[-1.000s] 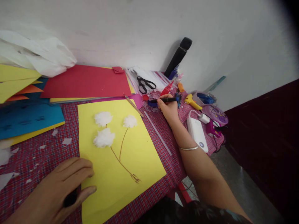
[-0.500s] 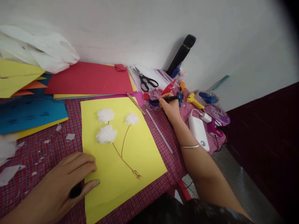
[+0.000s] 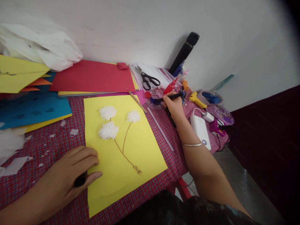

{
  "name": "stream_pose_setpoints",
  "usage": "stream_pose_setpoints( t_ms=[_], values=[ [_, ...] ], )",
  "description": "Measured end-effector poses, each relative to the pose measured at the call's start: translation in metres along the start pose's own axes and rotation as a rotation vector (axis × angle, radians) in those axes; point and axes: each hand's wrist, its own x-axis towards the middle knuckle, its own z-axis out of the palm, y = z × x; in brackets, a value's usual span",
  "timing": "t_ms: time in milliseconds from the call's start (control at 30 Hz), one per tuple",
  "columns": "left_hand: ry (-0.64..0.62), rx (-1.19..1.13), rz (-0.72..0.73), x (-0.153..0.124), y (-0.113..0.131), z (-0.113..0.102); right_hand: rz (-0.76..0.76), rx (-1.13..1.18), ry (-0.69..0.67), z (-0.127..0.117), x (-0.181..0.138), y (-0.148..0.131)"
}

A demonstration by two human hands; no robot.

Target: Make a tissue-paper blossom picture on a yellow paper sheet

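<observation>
My right hand [image 3: 174, 104] pinches a black pen with a blue end [image 3: 176, 95] over the cluttered right side of the table. Across the left edge of a yellow paper sheet [image 3: 145, 156] lies my left hand [image 3: 77, 167], fingers bent, with a black round-ended object [image 3: 80, 180] tucked between thumb and palm; the rest of that object is hidden. On the sheet, three fluffy white tufts [image 3: 109, 130] sit by drawn brown stems [image 3: 119, 146] that join near the bottom. A brown pencil-like stick [image 3: 136, 100] lies over its upper right corner.
Black-handled scissors [image 3: 147, 78], a red tube [image 3: 171, 86], a yellow glue gun [image 3: 197, 99] and a white power bank [image 3: 200, 131] lie around the right side. Red paper [image 3: 93, 76] and blue paper [image 3: 35, 109] are stacked at left. White scraps [image 3: 74, 132] dot the checked cloth.
The camera view has shifted slightly, moving the scene a little right and up. The pen in my right hand has tilted a bit; my left hand stays at the sheet's edge.
</observation>
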Motion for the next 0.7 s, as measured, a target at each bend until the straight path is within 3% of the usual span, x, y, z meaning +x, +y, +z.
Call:
stream_pose_setpoints(
  t_ms=[133,267,533,700],
  values=[
    [-0.075,0.012,0.04,0.007,0.005,-0.006,-0.084,-0.021,0.062,-0.002,0.001,0.0],
    [-0.083,0.014,0.017,0.009,0.008,-0.007,-0.096,0.119,0.092,0.003,-0.008,-0.009],
    [-0.068,-0.001,0.014,0.012,0.009,-0.006,0.035,0.256,-0.435,0.044,-0.083,-0.051],
    [-0.077,0.022,0.024,0.012,0.009,-0.004,-0.04,0.148,-0.594,0.058,-0.098,-0.048]
  ],
)
